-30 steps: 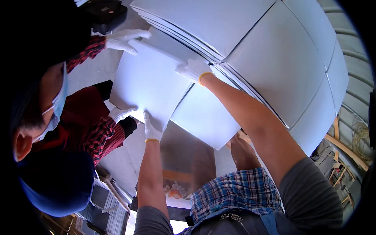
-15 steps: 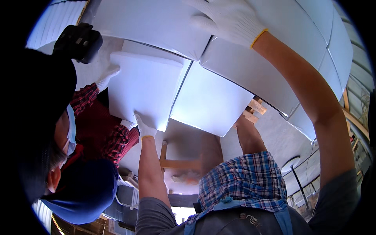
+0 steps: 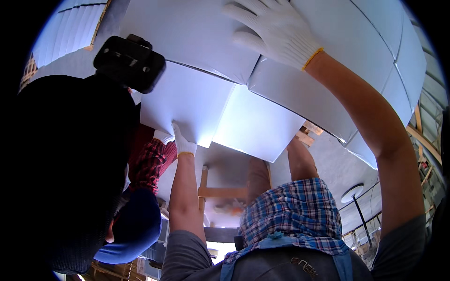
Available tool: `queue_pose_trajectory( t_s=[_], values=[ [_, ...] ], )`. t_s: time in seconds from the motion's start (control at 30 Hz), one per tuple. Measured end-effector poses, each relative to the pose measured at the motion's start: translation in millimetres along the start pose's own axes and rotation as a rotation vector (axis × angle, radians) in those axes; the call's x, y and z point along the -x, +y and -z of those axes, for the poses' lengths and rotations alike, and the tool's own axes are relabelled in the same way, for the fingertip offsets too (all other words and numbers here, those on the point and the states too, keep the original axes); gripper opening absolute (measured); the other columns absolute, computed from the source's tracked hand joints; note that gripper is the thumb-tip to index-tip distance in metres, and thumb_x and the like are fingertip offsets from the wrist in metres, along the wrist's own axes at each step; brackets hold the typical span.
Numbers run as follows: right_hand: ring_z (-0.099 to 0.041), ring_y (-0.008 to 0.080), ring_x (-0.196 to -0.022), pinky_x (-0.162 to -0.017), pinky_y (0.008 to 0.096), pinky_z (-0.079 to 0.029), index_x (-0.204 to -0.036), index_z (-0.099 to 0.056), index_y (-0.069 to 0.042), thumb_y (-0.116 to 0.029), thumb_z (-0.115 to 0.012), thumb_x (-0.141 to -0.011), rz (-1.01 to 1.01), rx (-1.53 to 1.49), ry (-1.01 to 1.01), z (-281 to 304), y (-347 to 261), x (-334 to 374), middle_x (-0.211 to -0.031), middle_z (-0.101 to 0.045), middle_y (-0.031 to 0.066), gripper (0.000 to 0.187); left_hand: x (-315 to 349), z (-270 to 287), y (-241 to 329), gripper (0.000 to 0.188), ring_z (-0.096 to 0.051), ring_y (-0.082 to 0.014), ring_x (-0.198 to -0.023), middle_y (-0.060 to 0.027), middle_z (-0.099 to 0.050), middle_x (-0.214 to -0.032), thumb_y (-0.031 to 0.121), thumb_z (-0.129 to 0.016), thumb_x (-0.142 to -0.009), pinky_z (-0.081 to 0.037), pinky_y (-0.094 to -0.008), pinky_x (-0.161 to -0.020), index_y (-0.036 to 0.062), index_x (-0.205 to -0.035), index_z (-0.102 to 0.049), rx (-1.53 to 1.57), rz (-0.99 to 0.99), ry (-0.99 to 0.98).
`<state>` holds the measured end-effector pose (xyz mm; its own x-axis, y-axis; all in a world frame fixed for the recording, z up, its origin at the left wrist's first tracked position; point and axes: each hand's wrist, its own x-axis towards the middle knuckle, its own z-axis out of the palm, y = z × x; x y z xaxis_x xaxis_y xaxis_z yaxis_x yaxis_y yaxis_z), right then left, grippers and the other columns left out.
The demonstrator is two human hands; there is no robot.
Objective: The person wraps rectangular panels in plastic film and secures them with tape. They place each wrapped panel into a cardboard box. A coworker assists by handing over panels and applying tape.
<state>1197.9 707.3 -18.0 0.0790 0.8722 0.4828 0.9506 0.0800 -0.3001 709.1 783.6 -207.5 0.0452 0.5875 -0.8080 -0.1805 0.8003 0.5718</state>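
Note:
My left hand [image 3: 184,143], in a white knit glove with a yellow cuff, grips the near edge of a smooth white block [image 3: 187,93]. Its thumb lies on the face, and its other fingers are hidden. Beside that hand, a co-worker's gloved hand [image 3: 164,136] is at the same edge. My right hand [image 3: 279,35], gloved alike, lies with fingers spread on the larger white blocks behind. A second white block [image 3: 258,119] adjoins the gripped one on the right. One large block [image 3: 187,30] stands behind them, another [image 3: 323,89] to the right.
On the left, a co-worker's dark-covered head with a black camera [image 3: 129,63] leans in close, above a red plaid sleeve [image 3: 154,157]. Wooden slats [image 3: 309,133] show under the blocks. A wooden frame [image 3: 222,192] stands near my legs, and a round-topped stand [image 3: 352,193] at right.
The block in my left hand has moved against the blocks behind and beside it. My left hand shifted slightly up and right. The co-worker's head came in to the right.

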Motion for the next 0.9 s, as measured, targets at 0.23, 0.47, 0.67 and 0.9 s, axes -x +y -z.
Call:
queue_pose_trajectory(
  t_s=[0.23,0.47,0.67,0.9],
  values=[
    [-0.048,0.0337,-0.129,-0.111,0.0480,-0.037,-0.125,-0.060,-0.011,-0.035,-0.068,-0.085,0.019,0.081,-0.063,-3.6,-19.1,-5.8,-0.133,-0.057,0.0136,0.048,23.4,9.1,-16.0,0.063,-0.060,-0.0295,-0.122,-0.0108,-0.061,-0.137,0.052,-0.054,-0.102,-0.047,-0.0410,-0.106,0.0038,-0.142,-0.051,-0.319,-0.003,0.121],
    [-0.045,0.0256,-0.135,-0.116,0.0444,-0.029,-0.130,-0.058,-0.015,-0.039,-0.052,-0.094,-0.019,0.328,-0.128,-49.7,-27.2,-20.8,-0.140,-0.055,0.0072,0.044,146.1,42.4,-162.8,0.059,-0.064,-0.0465,-0.102,-0.0320,-0.066,-0.107,0.048,-0.060,-0.096,-0.049,-0.0500,-0.090,-0.0097,-0.106,-0.063,-1.280,-0.176,0.173],
    [-0.031,0.0275,-0.148,-0.123,0.0477,-0.019,-0.149,-0.042,-0.018,-0.047,-0.036,-0.102,-0.211,0.530,-0.330,-83.3,-47.0,-2.3,-0.158,-0.039,0.0083,0.056,280.2,52.3,-319.3,0.024,-0.067,-0.0341,-0.100,-0.0212,-0.068,-0.100,0.024,-0.057,-0.095,-0.053,-0.0471,-0.088,0.0072,-0.105,-0.071,-1.388,-0.568,-0.540],
    [-0.024,0.0353,-0.151,-0.124,0.0517,-0.016,-0.156,-0.036,-0.010,-0.040,-0.052,-0.097,-0.083,0.429,-0.573,-37.3,-104.7,173.6,-0.163,-0.030,0.0160,0.068,370.1,2.1,-248.2,0.059,-0.063,-0.0379,-0.111,-0.0236,-0.067,-0.117,0.056,-0.055,-0.095,-0.049,-0.0452,-0.093,0.0020,-0.114,-0.069,-0.846,0.283,-0.396]
  ],
)
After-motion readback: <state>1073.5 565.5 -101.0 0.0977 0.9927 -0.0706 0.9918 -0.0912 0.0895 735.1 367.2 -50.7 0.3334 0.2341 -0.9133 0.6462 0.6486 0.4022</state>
